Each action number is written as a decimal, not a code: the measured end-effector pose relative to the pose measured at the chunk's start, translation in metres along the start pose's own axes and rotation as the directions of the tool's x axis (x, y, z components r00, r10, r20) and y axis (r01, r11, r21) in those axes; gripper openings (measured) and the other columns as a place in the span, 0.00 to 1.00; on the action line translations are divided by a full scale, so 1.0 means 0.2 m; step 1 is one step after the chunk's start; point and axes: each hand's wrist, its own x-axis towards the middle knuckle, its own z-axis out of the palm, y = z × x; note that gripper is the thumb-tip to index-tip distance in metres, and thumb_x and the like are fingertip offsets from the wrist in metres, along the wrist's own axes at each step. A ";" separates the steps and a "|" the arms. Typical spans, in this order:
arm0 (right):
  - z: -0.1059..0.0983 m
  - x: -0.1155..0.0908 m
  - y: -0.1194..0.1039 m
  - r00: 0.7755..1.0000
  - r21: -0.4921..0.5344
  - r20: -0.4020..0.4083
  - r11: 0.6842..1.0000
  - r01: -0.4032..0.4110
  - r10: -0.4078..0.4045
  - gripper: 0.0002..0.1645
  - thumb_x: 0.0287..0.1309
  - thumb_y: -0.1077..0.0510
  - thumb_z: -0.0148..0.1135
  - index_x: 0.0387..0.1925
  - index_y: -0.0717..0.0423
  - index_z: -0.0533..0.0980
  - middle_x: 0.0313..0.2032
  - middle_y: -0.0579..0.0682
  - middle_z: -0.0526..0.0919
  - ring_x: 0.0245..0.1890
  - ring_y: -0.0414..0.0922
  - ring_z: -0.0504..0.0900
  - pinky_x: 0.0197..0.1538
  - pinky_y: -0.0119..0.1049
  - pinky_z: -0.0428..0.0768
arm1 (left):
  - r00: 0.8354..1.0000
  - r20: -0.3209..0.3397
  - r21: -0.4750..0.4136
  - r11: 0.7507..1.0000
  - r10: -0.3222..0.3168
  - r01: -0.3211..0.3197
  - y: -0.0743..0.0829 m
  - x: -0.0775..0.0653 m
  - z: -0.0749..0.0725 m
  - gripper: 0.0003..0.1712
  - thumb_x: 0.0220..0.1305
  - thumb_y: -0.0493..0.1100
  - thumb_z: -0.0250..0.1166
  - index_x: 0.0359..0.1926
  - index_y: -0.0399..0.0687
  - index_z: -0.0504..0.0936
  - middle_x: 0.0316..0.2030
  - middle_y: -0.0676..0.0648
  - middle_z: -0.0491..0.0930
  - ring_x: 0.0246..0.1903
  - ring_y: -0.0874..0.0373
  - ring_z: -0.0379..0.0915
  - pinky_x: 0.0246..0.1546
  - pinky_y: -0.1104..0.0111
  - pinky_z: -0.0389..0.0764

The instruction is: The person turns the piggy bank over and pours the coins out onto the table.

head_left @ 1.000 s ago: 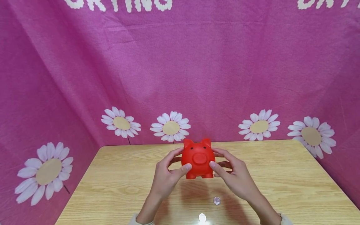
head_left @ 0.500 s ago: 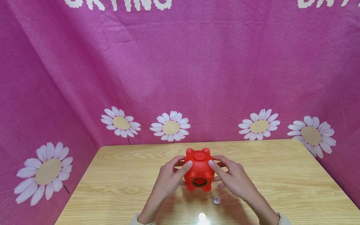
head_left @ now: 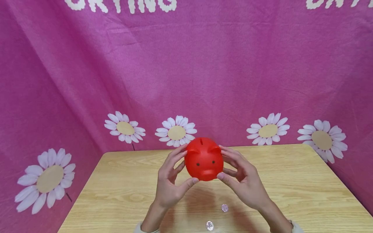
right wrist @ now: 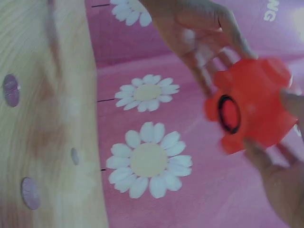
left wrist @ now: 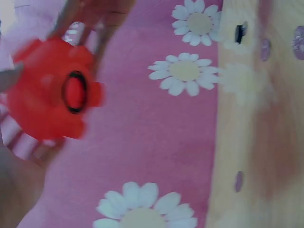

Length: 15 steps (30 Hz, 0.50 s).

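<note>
A red piggy bank (head_left: 204,160) is held up above the table between both hands, its face tipped downward and the slot on top showing in the head view. My left hand (head_left: 173,181) grips its left side, thumb near the snout. On the other side, my right hand (head_left: 244,179) holds it the same way. Both wrist views show its underside, where a dark ring (right wrist: 229,114) surrounds a round opening. Two silvery coin-like discs (head_left: 209,225) lie on the table below; the left wrist view shows a further disc (left wrist: 239,181).
The wooden table (head_left: 122,194) spans the front, with a pink cloth (head_left: 221,81) printed with daisies hanging behind and at the sides. A small black object (left wrist: 239,33) rests on the table in the left wrist view; its kind is unclear.
The piggy bank first tilted back, showing the opening in its underside to the head view. Now it is tipped forward and raised, with its top slot visible. Both hands kept hold of it.
</note>
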 end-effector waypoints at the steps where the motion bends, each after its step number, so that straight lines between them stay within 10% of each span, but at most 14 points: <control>1: 0.00 0.00 0.00 0.998 0.041 0.003 0.997 0.068 -0.069 0.40 0.56 0.80 0.71 0.70 0.65 0.73 0.74 0.64 0.72 0.68 0.41 0.82 0.58 0.37 0.89 | 0.994 0.013 -0.023 0.994 0.105 -0.104 0.00 0.01 -0.01 0.42 0.53 0.25 0.79 0.70 0.34 0.76 0.72 0.31 0.71 0.73 0.43 0.72 0.64 0.55 0.84; 5: 0.00 0.01 0.00 0.985 0.114 0.009 0.979 0.167 -0.170 0.43 0.49 0.86 0.70 0.68 0.67 0.74 0.75 0.56 0.71 0.71 0.44 0.79 0.60 0.39 0.88 | 0.967 0.047 -0.103 0.964 0.251 -0.245 0.00 0.02 -0.02 0.43 0.49 0.19 0.78 0.69 0.31 0.75 0.74 0.33 0.69 0.75 0.44 0.69 0.69 0.54 0.80; 15: 0.00 0.00 0.02 0.995 0.079 0.016 0.992 0.099 -0.100 0.43 0.50 0.83 0.72 0.68 0.66 0.73 0.73 0.53 0.73 0.69 0.42 0.81 0.59 0.39 0.90 | 0.983 0.057 -0.064 0.983 0.176 -0.172 -0.03 0.00 -0.02 0.44 0.47 0.19 0.77 0.68 0.31 0.75 0.73 0.29 0.69 0.75 0.45 0.70 0.68 0.55 0.81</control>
